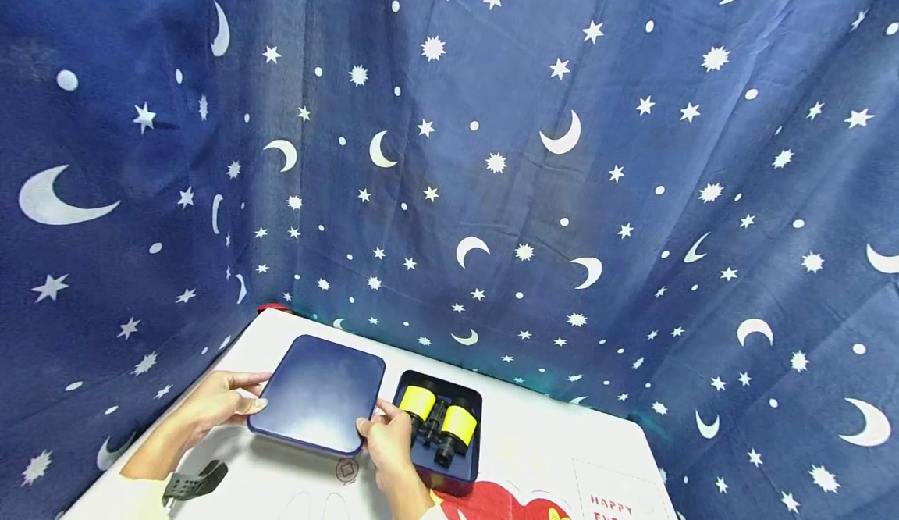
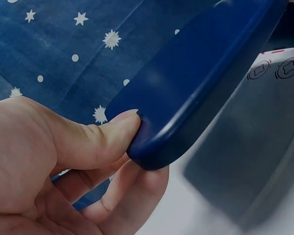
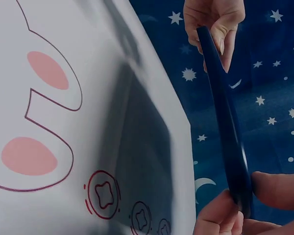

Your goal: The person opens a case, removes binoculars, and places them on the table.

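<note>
A dark blue lid [image 1: 319, 395], glossy with rounded corners, is held above the white table by both hands. My left hand [image 1: 219, 401] pinches its left edge, thumb on the top face and fingers beneath, as the left wrist view shows. At the opposite edge, my right hand [image 1: 390, 443] pinches the lid between thumb and fingers. Just right of that hand stands a matching dark blue box [image 1: 449, 482] without a cover. Inside it lies a pair of binoculars [image 1: 460, 426] with yellow barrels and black eyepieces.
The white tabletop [image 1: 534, 442] bears printed red and pink drawings and lettering. A blue curtain [image 1: 449, 192] with white moons and stars hangs behind the table and along both sides. The lid's shadow [image 3: 142, 137] falls on the table below it.
</note>
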A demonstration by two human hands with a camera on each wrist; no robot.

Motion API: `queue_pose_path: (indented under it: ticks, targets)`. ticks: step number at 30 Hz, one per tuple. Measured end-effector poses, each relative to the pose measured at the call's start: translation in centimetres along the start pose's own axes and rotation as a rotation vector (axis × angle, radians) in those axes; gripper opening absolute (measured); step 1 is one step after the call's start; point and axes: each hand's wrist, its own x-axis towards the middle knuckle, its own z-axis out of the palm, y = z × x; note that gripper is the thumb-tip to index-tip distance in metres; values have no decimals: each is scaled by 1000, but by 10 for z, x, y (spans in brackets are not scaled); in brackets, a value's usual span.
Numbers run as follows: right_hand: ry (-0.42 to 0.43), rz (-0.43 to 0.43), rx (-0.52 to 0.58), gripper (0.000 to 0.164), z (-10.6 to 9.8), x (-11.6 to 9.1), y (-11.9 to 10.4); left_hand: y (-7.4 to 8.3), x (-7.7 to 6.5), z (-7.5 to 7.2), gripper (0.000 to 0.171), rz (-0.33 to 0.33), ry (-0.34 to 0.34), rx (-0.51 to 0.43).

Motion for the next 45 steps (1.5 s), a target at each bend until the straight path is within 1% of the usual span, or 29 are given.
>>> queue_pose_path:
  ticks: [6, 10, 14, 20, 25, 29, 33, 39, 45]
  targets:
    - [-20, -7, 28, 54, 1, 1, 4, -6, 2, 0, 65, -2, -2, -11]
    - [-22, -2, 12, 54, 4, 1, 5, -9, 3, -2, 65, -7, -6, -14]
    - [-28, 2, -8, 57, 9, -1, 7, -14, 1, -6, 66, -23, -4, -4]
    - [-9, -23, -39, 61, 15, -3, 11, -21, 1, -13, 66, -38, -16, 12]
    - [19, -33, -75, 63, 20, -2, 15, -25, 5, -15, 66, -59, -9, 14]
    - [42, -43, -115, 62, 22, -1, 17, -30, 9, -16, 65, -57, -18, 5]
    - [47, -52, -135, 62, 25, -2, 20, -33, 10, -17, 65, -50, -20, -1]
    - [37, -37, -102, 59, 31, -2, 26, -37, 9, -17, 64, -55, -10, 8]
    - [34, -14, -127, 62, 34, -3, 31, -41, 7, -17, 64, -71, 3, 17]
